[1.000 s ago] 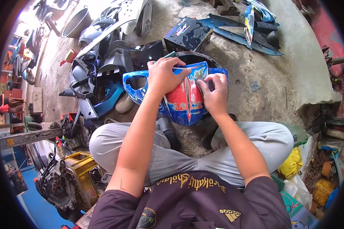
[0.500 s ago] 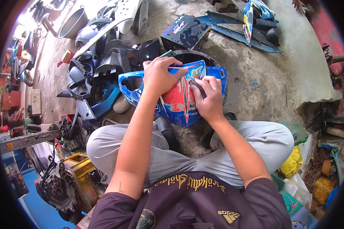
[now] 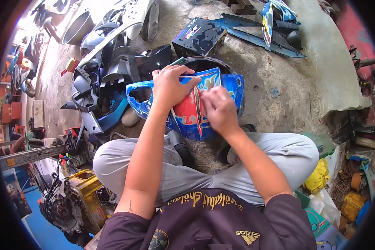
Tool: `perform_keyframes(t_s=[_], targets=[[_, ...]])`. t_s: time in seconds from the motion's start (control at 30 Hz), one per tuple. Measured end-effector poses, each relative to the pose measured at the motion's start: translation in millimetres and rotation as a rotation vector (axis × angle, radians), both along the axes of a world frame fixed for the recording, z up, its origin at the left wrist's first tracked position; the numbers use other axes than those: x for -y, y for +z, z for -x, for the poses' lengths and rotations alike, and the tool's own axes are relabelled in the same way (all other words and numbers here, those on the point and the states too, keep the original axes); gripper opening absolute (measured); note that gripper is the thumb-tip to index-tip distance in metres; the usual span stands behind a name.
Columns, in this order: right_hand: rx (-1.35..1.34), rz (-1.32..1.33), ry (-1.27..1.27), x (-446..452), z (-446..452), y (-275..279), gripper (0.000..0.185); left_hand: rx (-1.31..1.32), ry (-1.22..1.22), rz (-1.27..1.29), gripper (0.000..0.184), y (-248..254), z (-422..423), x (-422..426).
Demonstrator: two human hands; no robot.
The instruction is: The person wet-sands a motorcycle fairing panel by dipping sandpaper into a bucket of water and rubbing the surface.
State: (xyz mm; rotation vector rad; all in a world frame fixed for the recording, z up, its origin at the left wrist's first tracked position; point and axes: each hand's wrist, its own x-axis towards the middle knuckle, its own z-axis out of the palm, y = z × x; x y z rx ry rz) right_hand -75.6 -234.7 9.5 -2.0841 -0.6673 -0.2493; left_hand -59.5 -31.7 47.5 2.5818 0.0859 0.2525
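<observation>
A blue motorcycle fairing panel [image 3: 231,85] with red, white and worn, patchy paint lies before my crossed legs, over a dark round rim [image 3: 212,61]. My left hand [image 3: 171,85] is closed over its upper left part, thumb on the painted face and fingers toward the far edge. A green strip-like item [image 3: 178,61] shows just beyond those fingers. My right hand [image 3: 220,109] is bent against the panel's right side, smeared by motion. The small dark pad seen in it half a second ago is hidden under the fingers now.
Black and grey plastic motorcycle parts [image 3: 87,89] crowd the left floor. Farther off lie a black box [image 3: 198,36], a long dark panel [image 3: 241,35] and a blue fairing piece [image 3: 275,18]. An engine [image 3: 62,208] sits lower left, a yellow bag [image 3: 317,176] at right.
My right hand has moved slightly left across the panel, and the dark pad has gone out of sight beneath it. My left hand keeps its hold. The view has shifted a little.
</observation>
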Motion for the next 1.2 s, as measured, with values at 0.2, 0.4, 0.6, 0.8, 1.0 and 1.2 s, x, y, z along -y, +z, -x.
perform_keyframes(t_s=[0.2, 0.4, 0.6, 0.8, 1.0, 1.2], targets=[[-0.078, 0.021, -0.102, 15.4, -22.0, -11.6, 0.013, 0.008, -0.006, 0.005, 0.04, 0.1, -1.1, -0.9], [-0.046, 0.027, -0.06, 14.5, -23.8, -14.0, 0.01, 0.064, -0.016, 0.032, 0.04, -5.4, 0.6, -3.7], [0.066, 0.032, 0.08, 4.7, 0.1, 1.0, 0.009, 0.129, -0.024, 0.037, 0.038, -6.4, 0.4, -4.7], [0.006, 0.101, 0.009, 10.6, -10.0, -8.7, 0.011, 0.077, 0.009, 0.091, 0.04, -8.6, 0.7, -4.8], [-0.023, 0.079, -0.149, 17.9, -40.4, -12.7, 0.012, 0.136, 0.006, 0.085, 0.038, -7.9, 0.8, -2.7], [0.196, 0.073, 0.168, 12.9, -21.7, -8.5, 0.013, 0.165, -0.02, 0.023, 0.039, -7.9, -0.7, -2.3]])
